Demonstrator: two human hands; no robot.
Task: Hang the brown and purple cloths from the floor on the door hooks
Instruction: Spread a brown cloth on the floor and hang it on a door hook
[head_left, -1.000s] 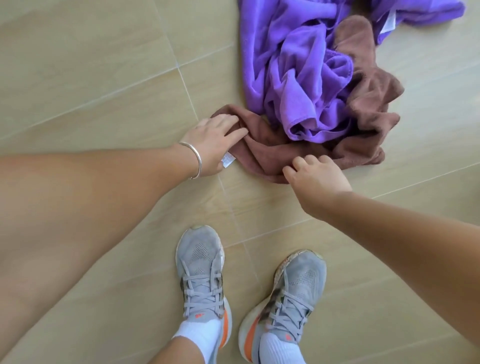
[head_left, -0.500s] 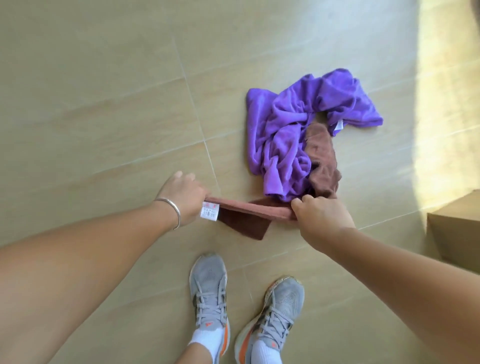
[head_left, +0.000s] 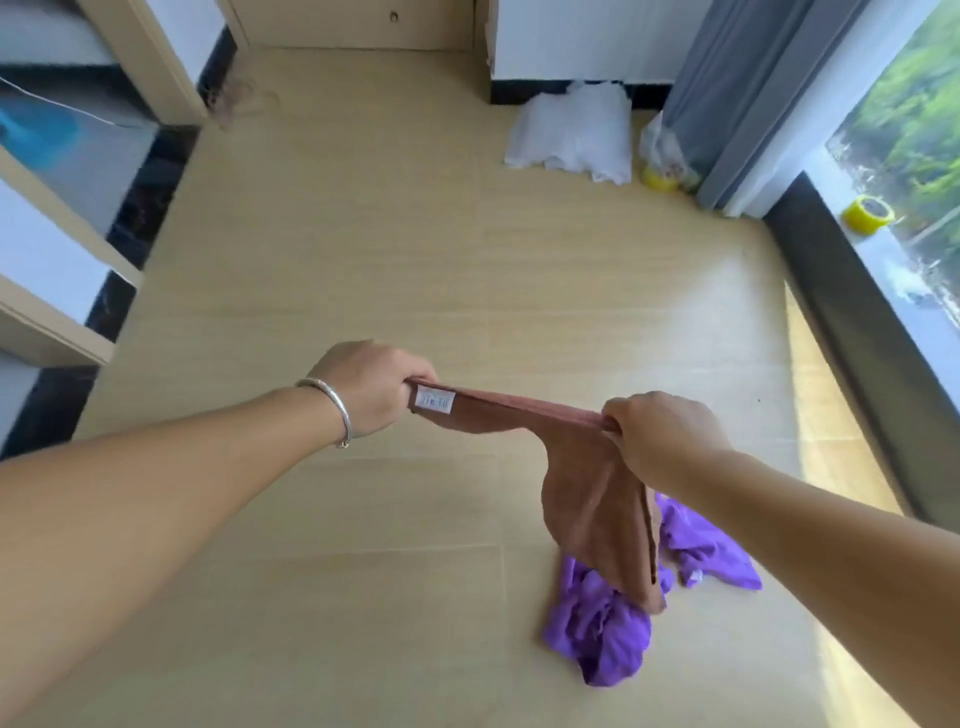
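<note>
The brown cloth (head_left: 587, 499) hangs in the air above the floor, its top edge stretched between both hands. My left hand (head_left: 371, 387) grips the corner that carries a white label. My right hand (head_left: 660, 434) grips the edge further right, and the rest of the cloth dangles below it. The purple cloth (head_left: 608, 629) lies crumpled on the tiled floor under the brown one, partly hidden behind it. A wooden door (head_left: 358, 23) stands at the far end of the room; no hooks show.
A white plastic bag (head_left: 571, 132) and a yellow tape roll (head_left: 660, 179) lie by the far wall. A grey curtain (head_left: 753, 93) hangs at the right beside a window with a second tape roll (head_left: 868, 213) on its sill. Shelving (head_left: 57, 244) lines the left.
Both hands have lifted the brown cloth off the floor and out of the pile. The view has tilted up from my shoes to the room. The purple cloth stays down.
</note>
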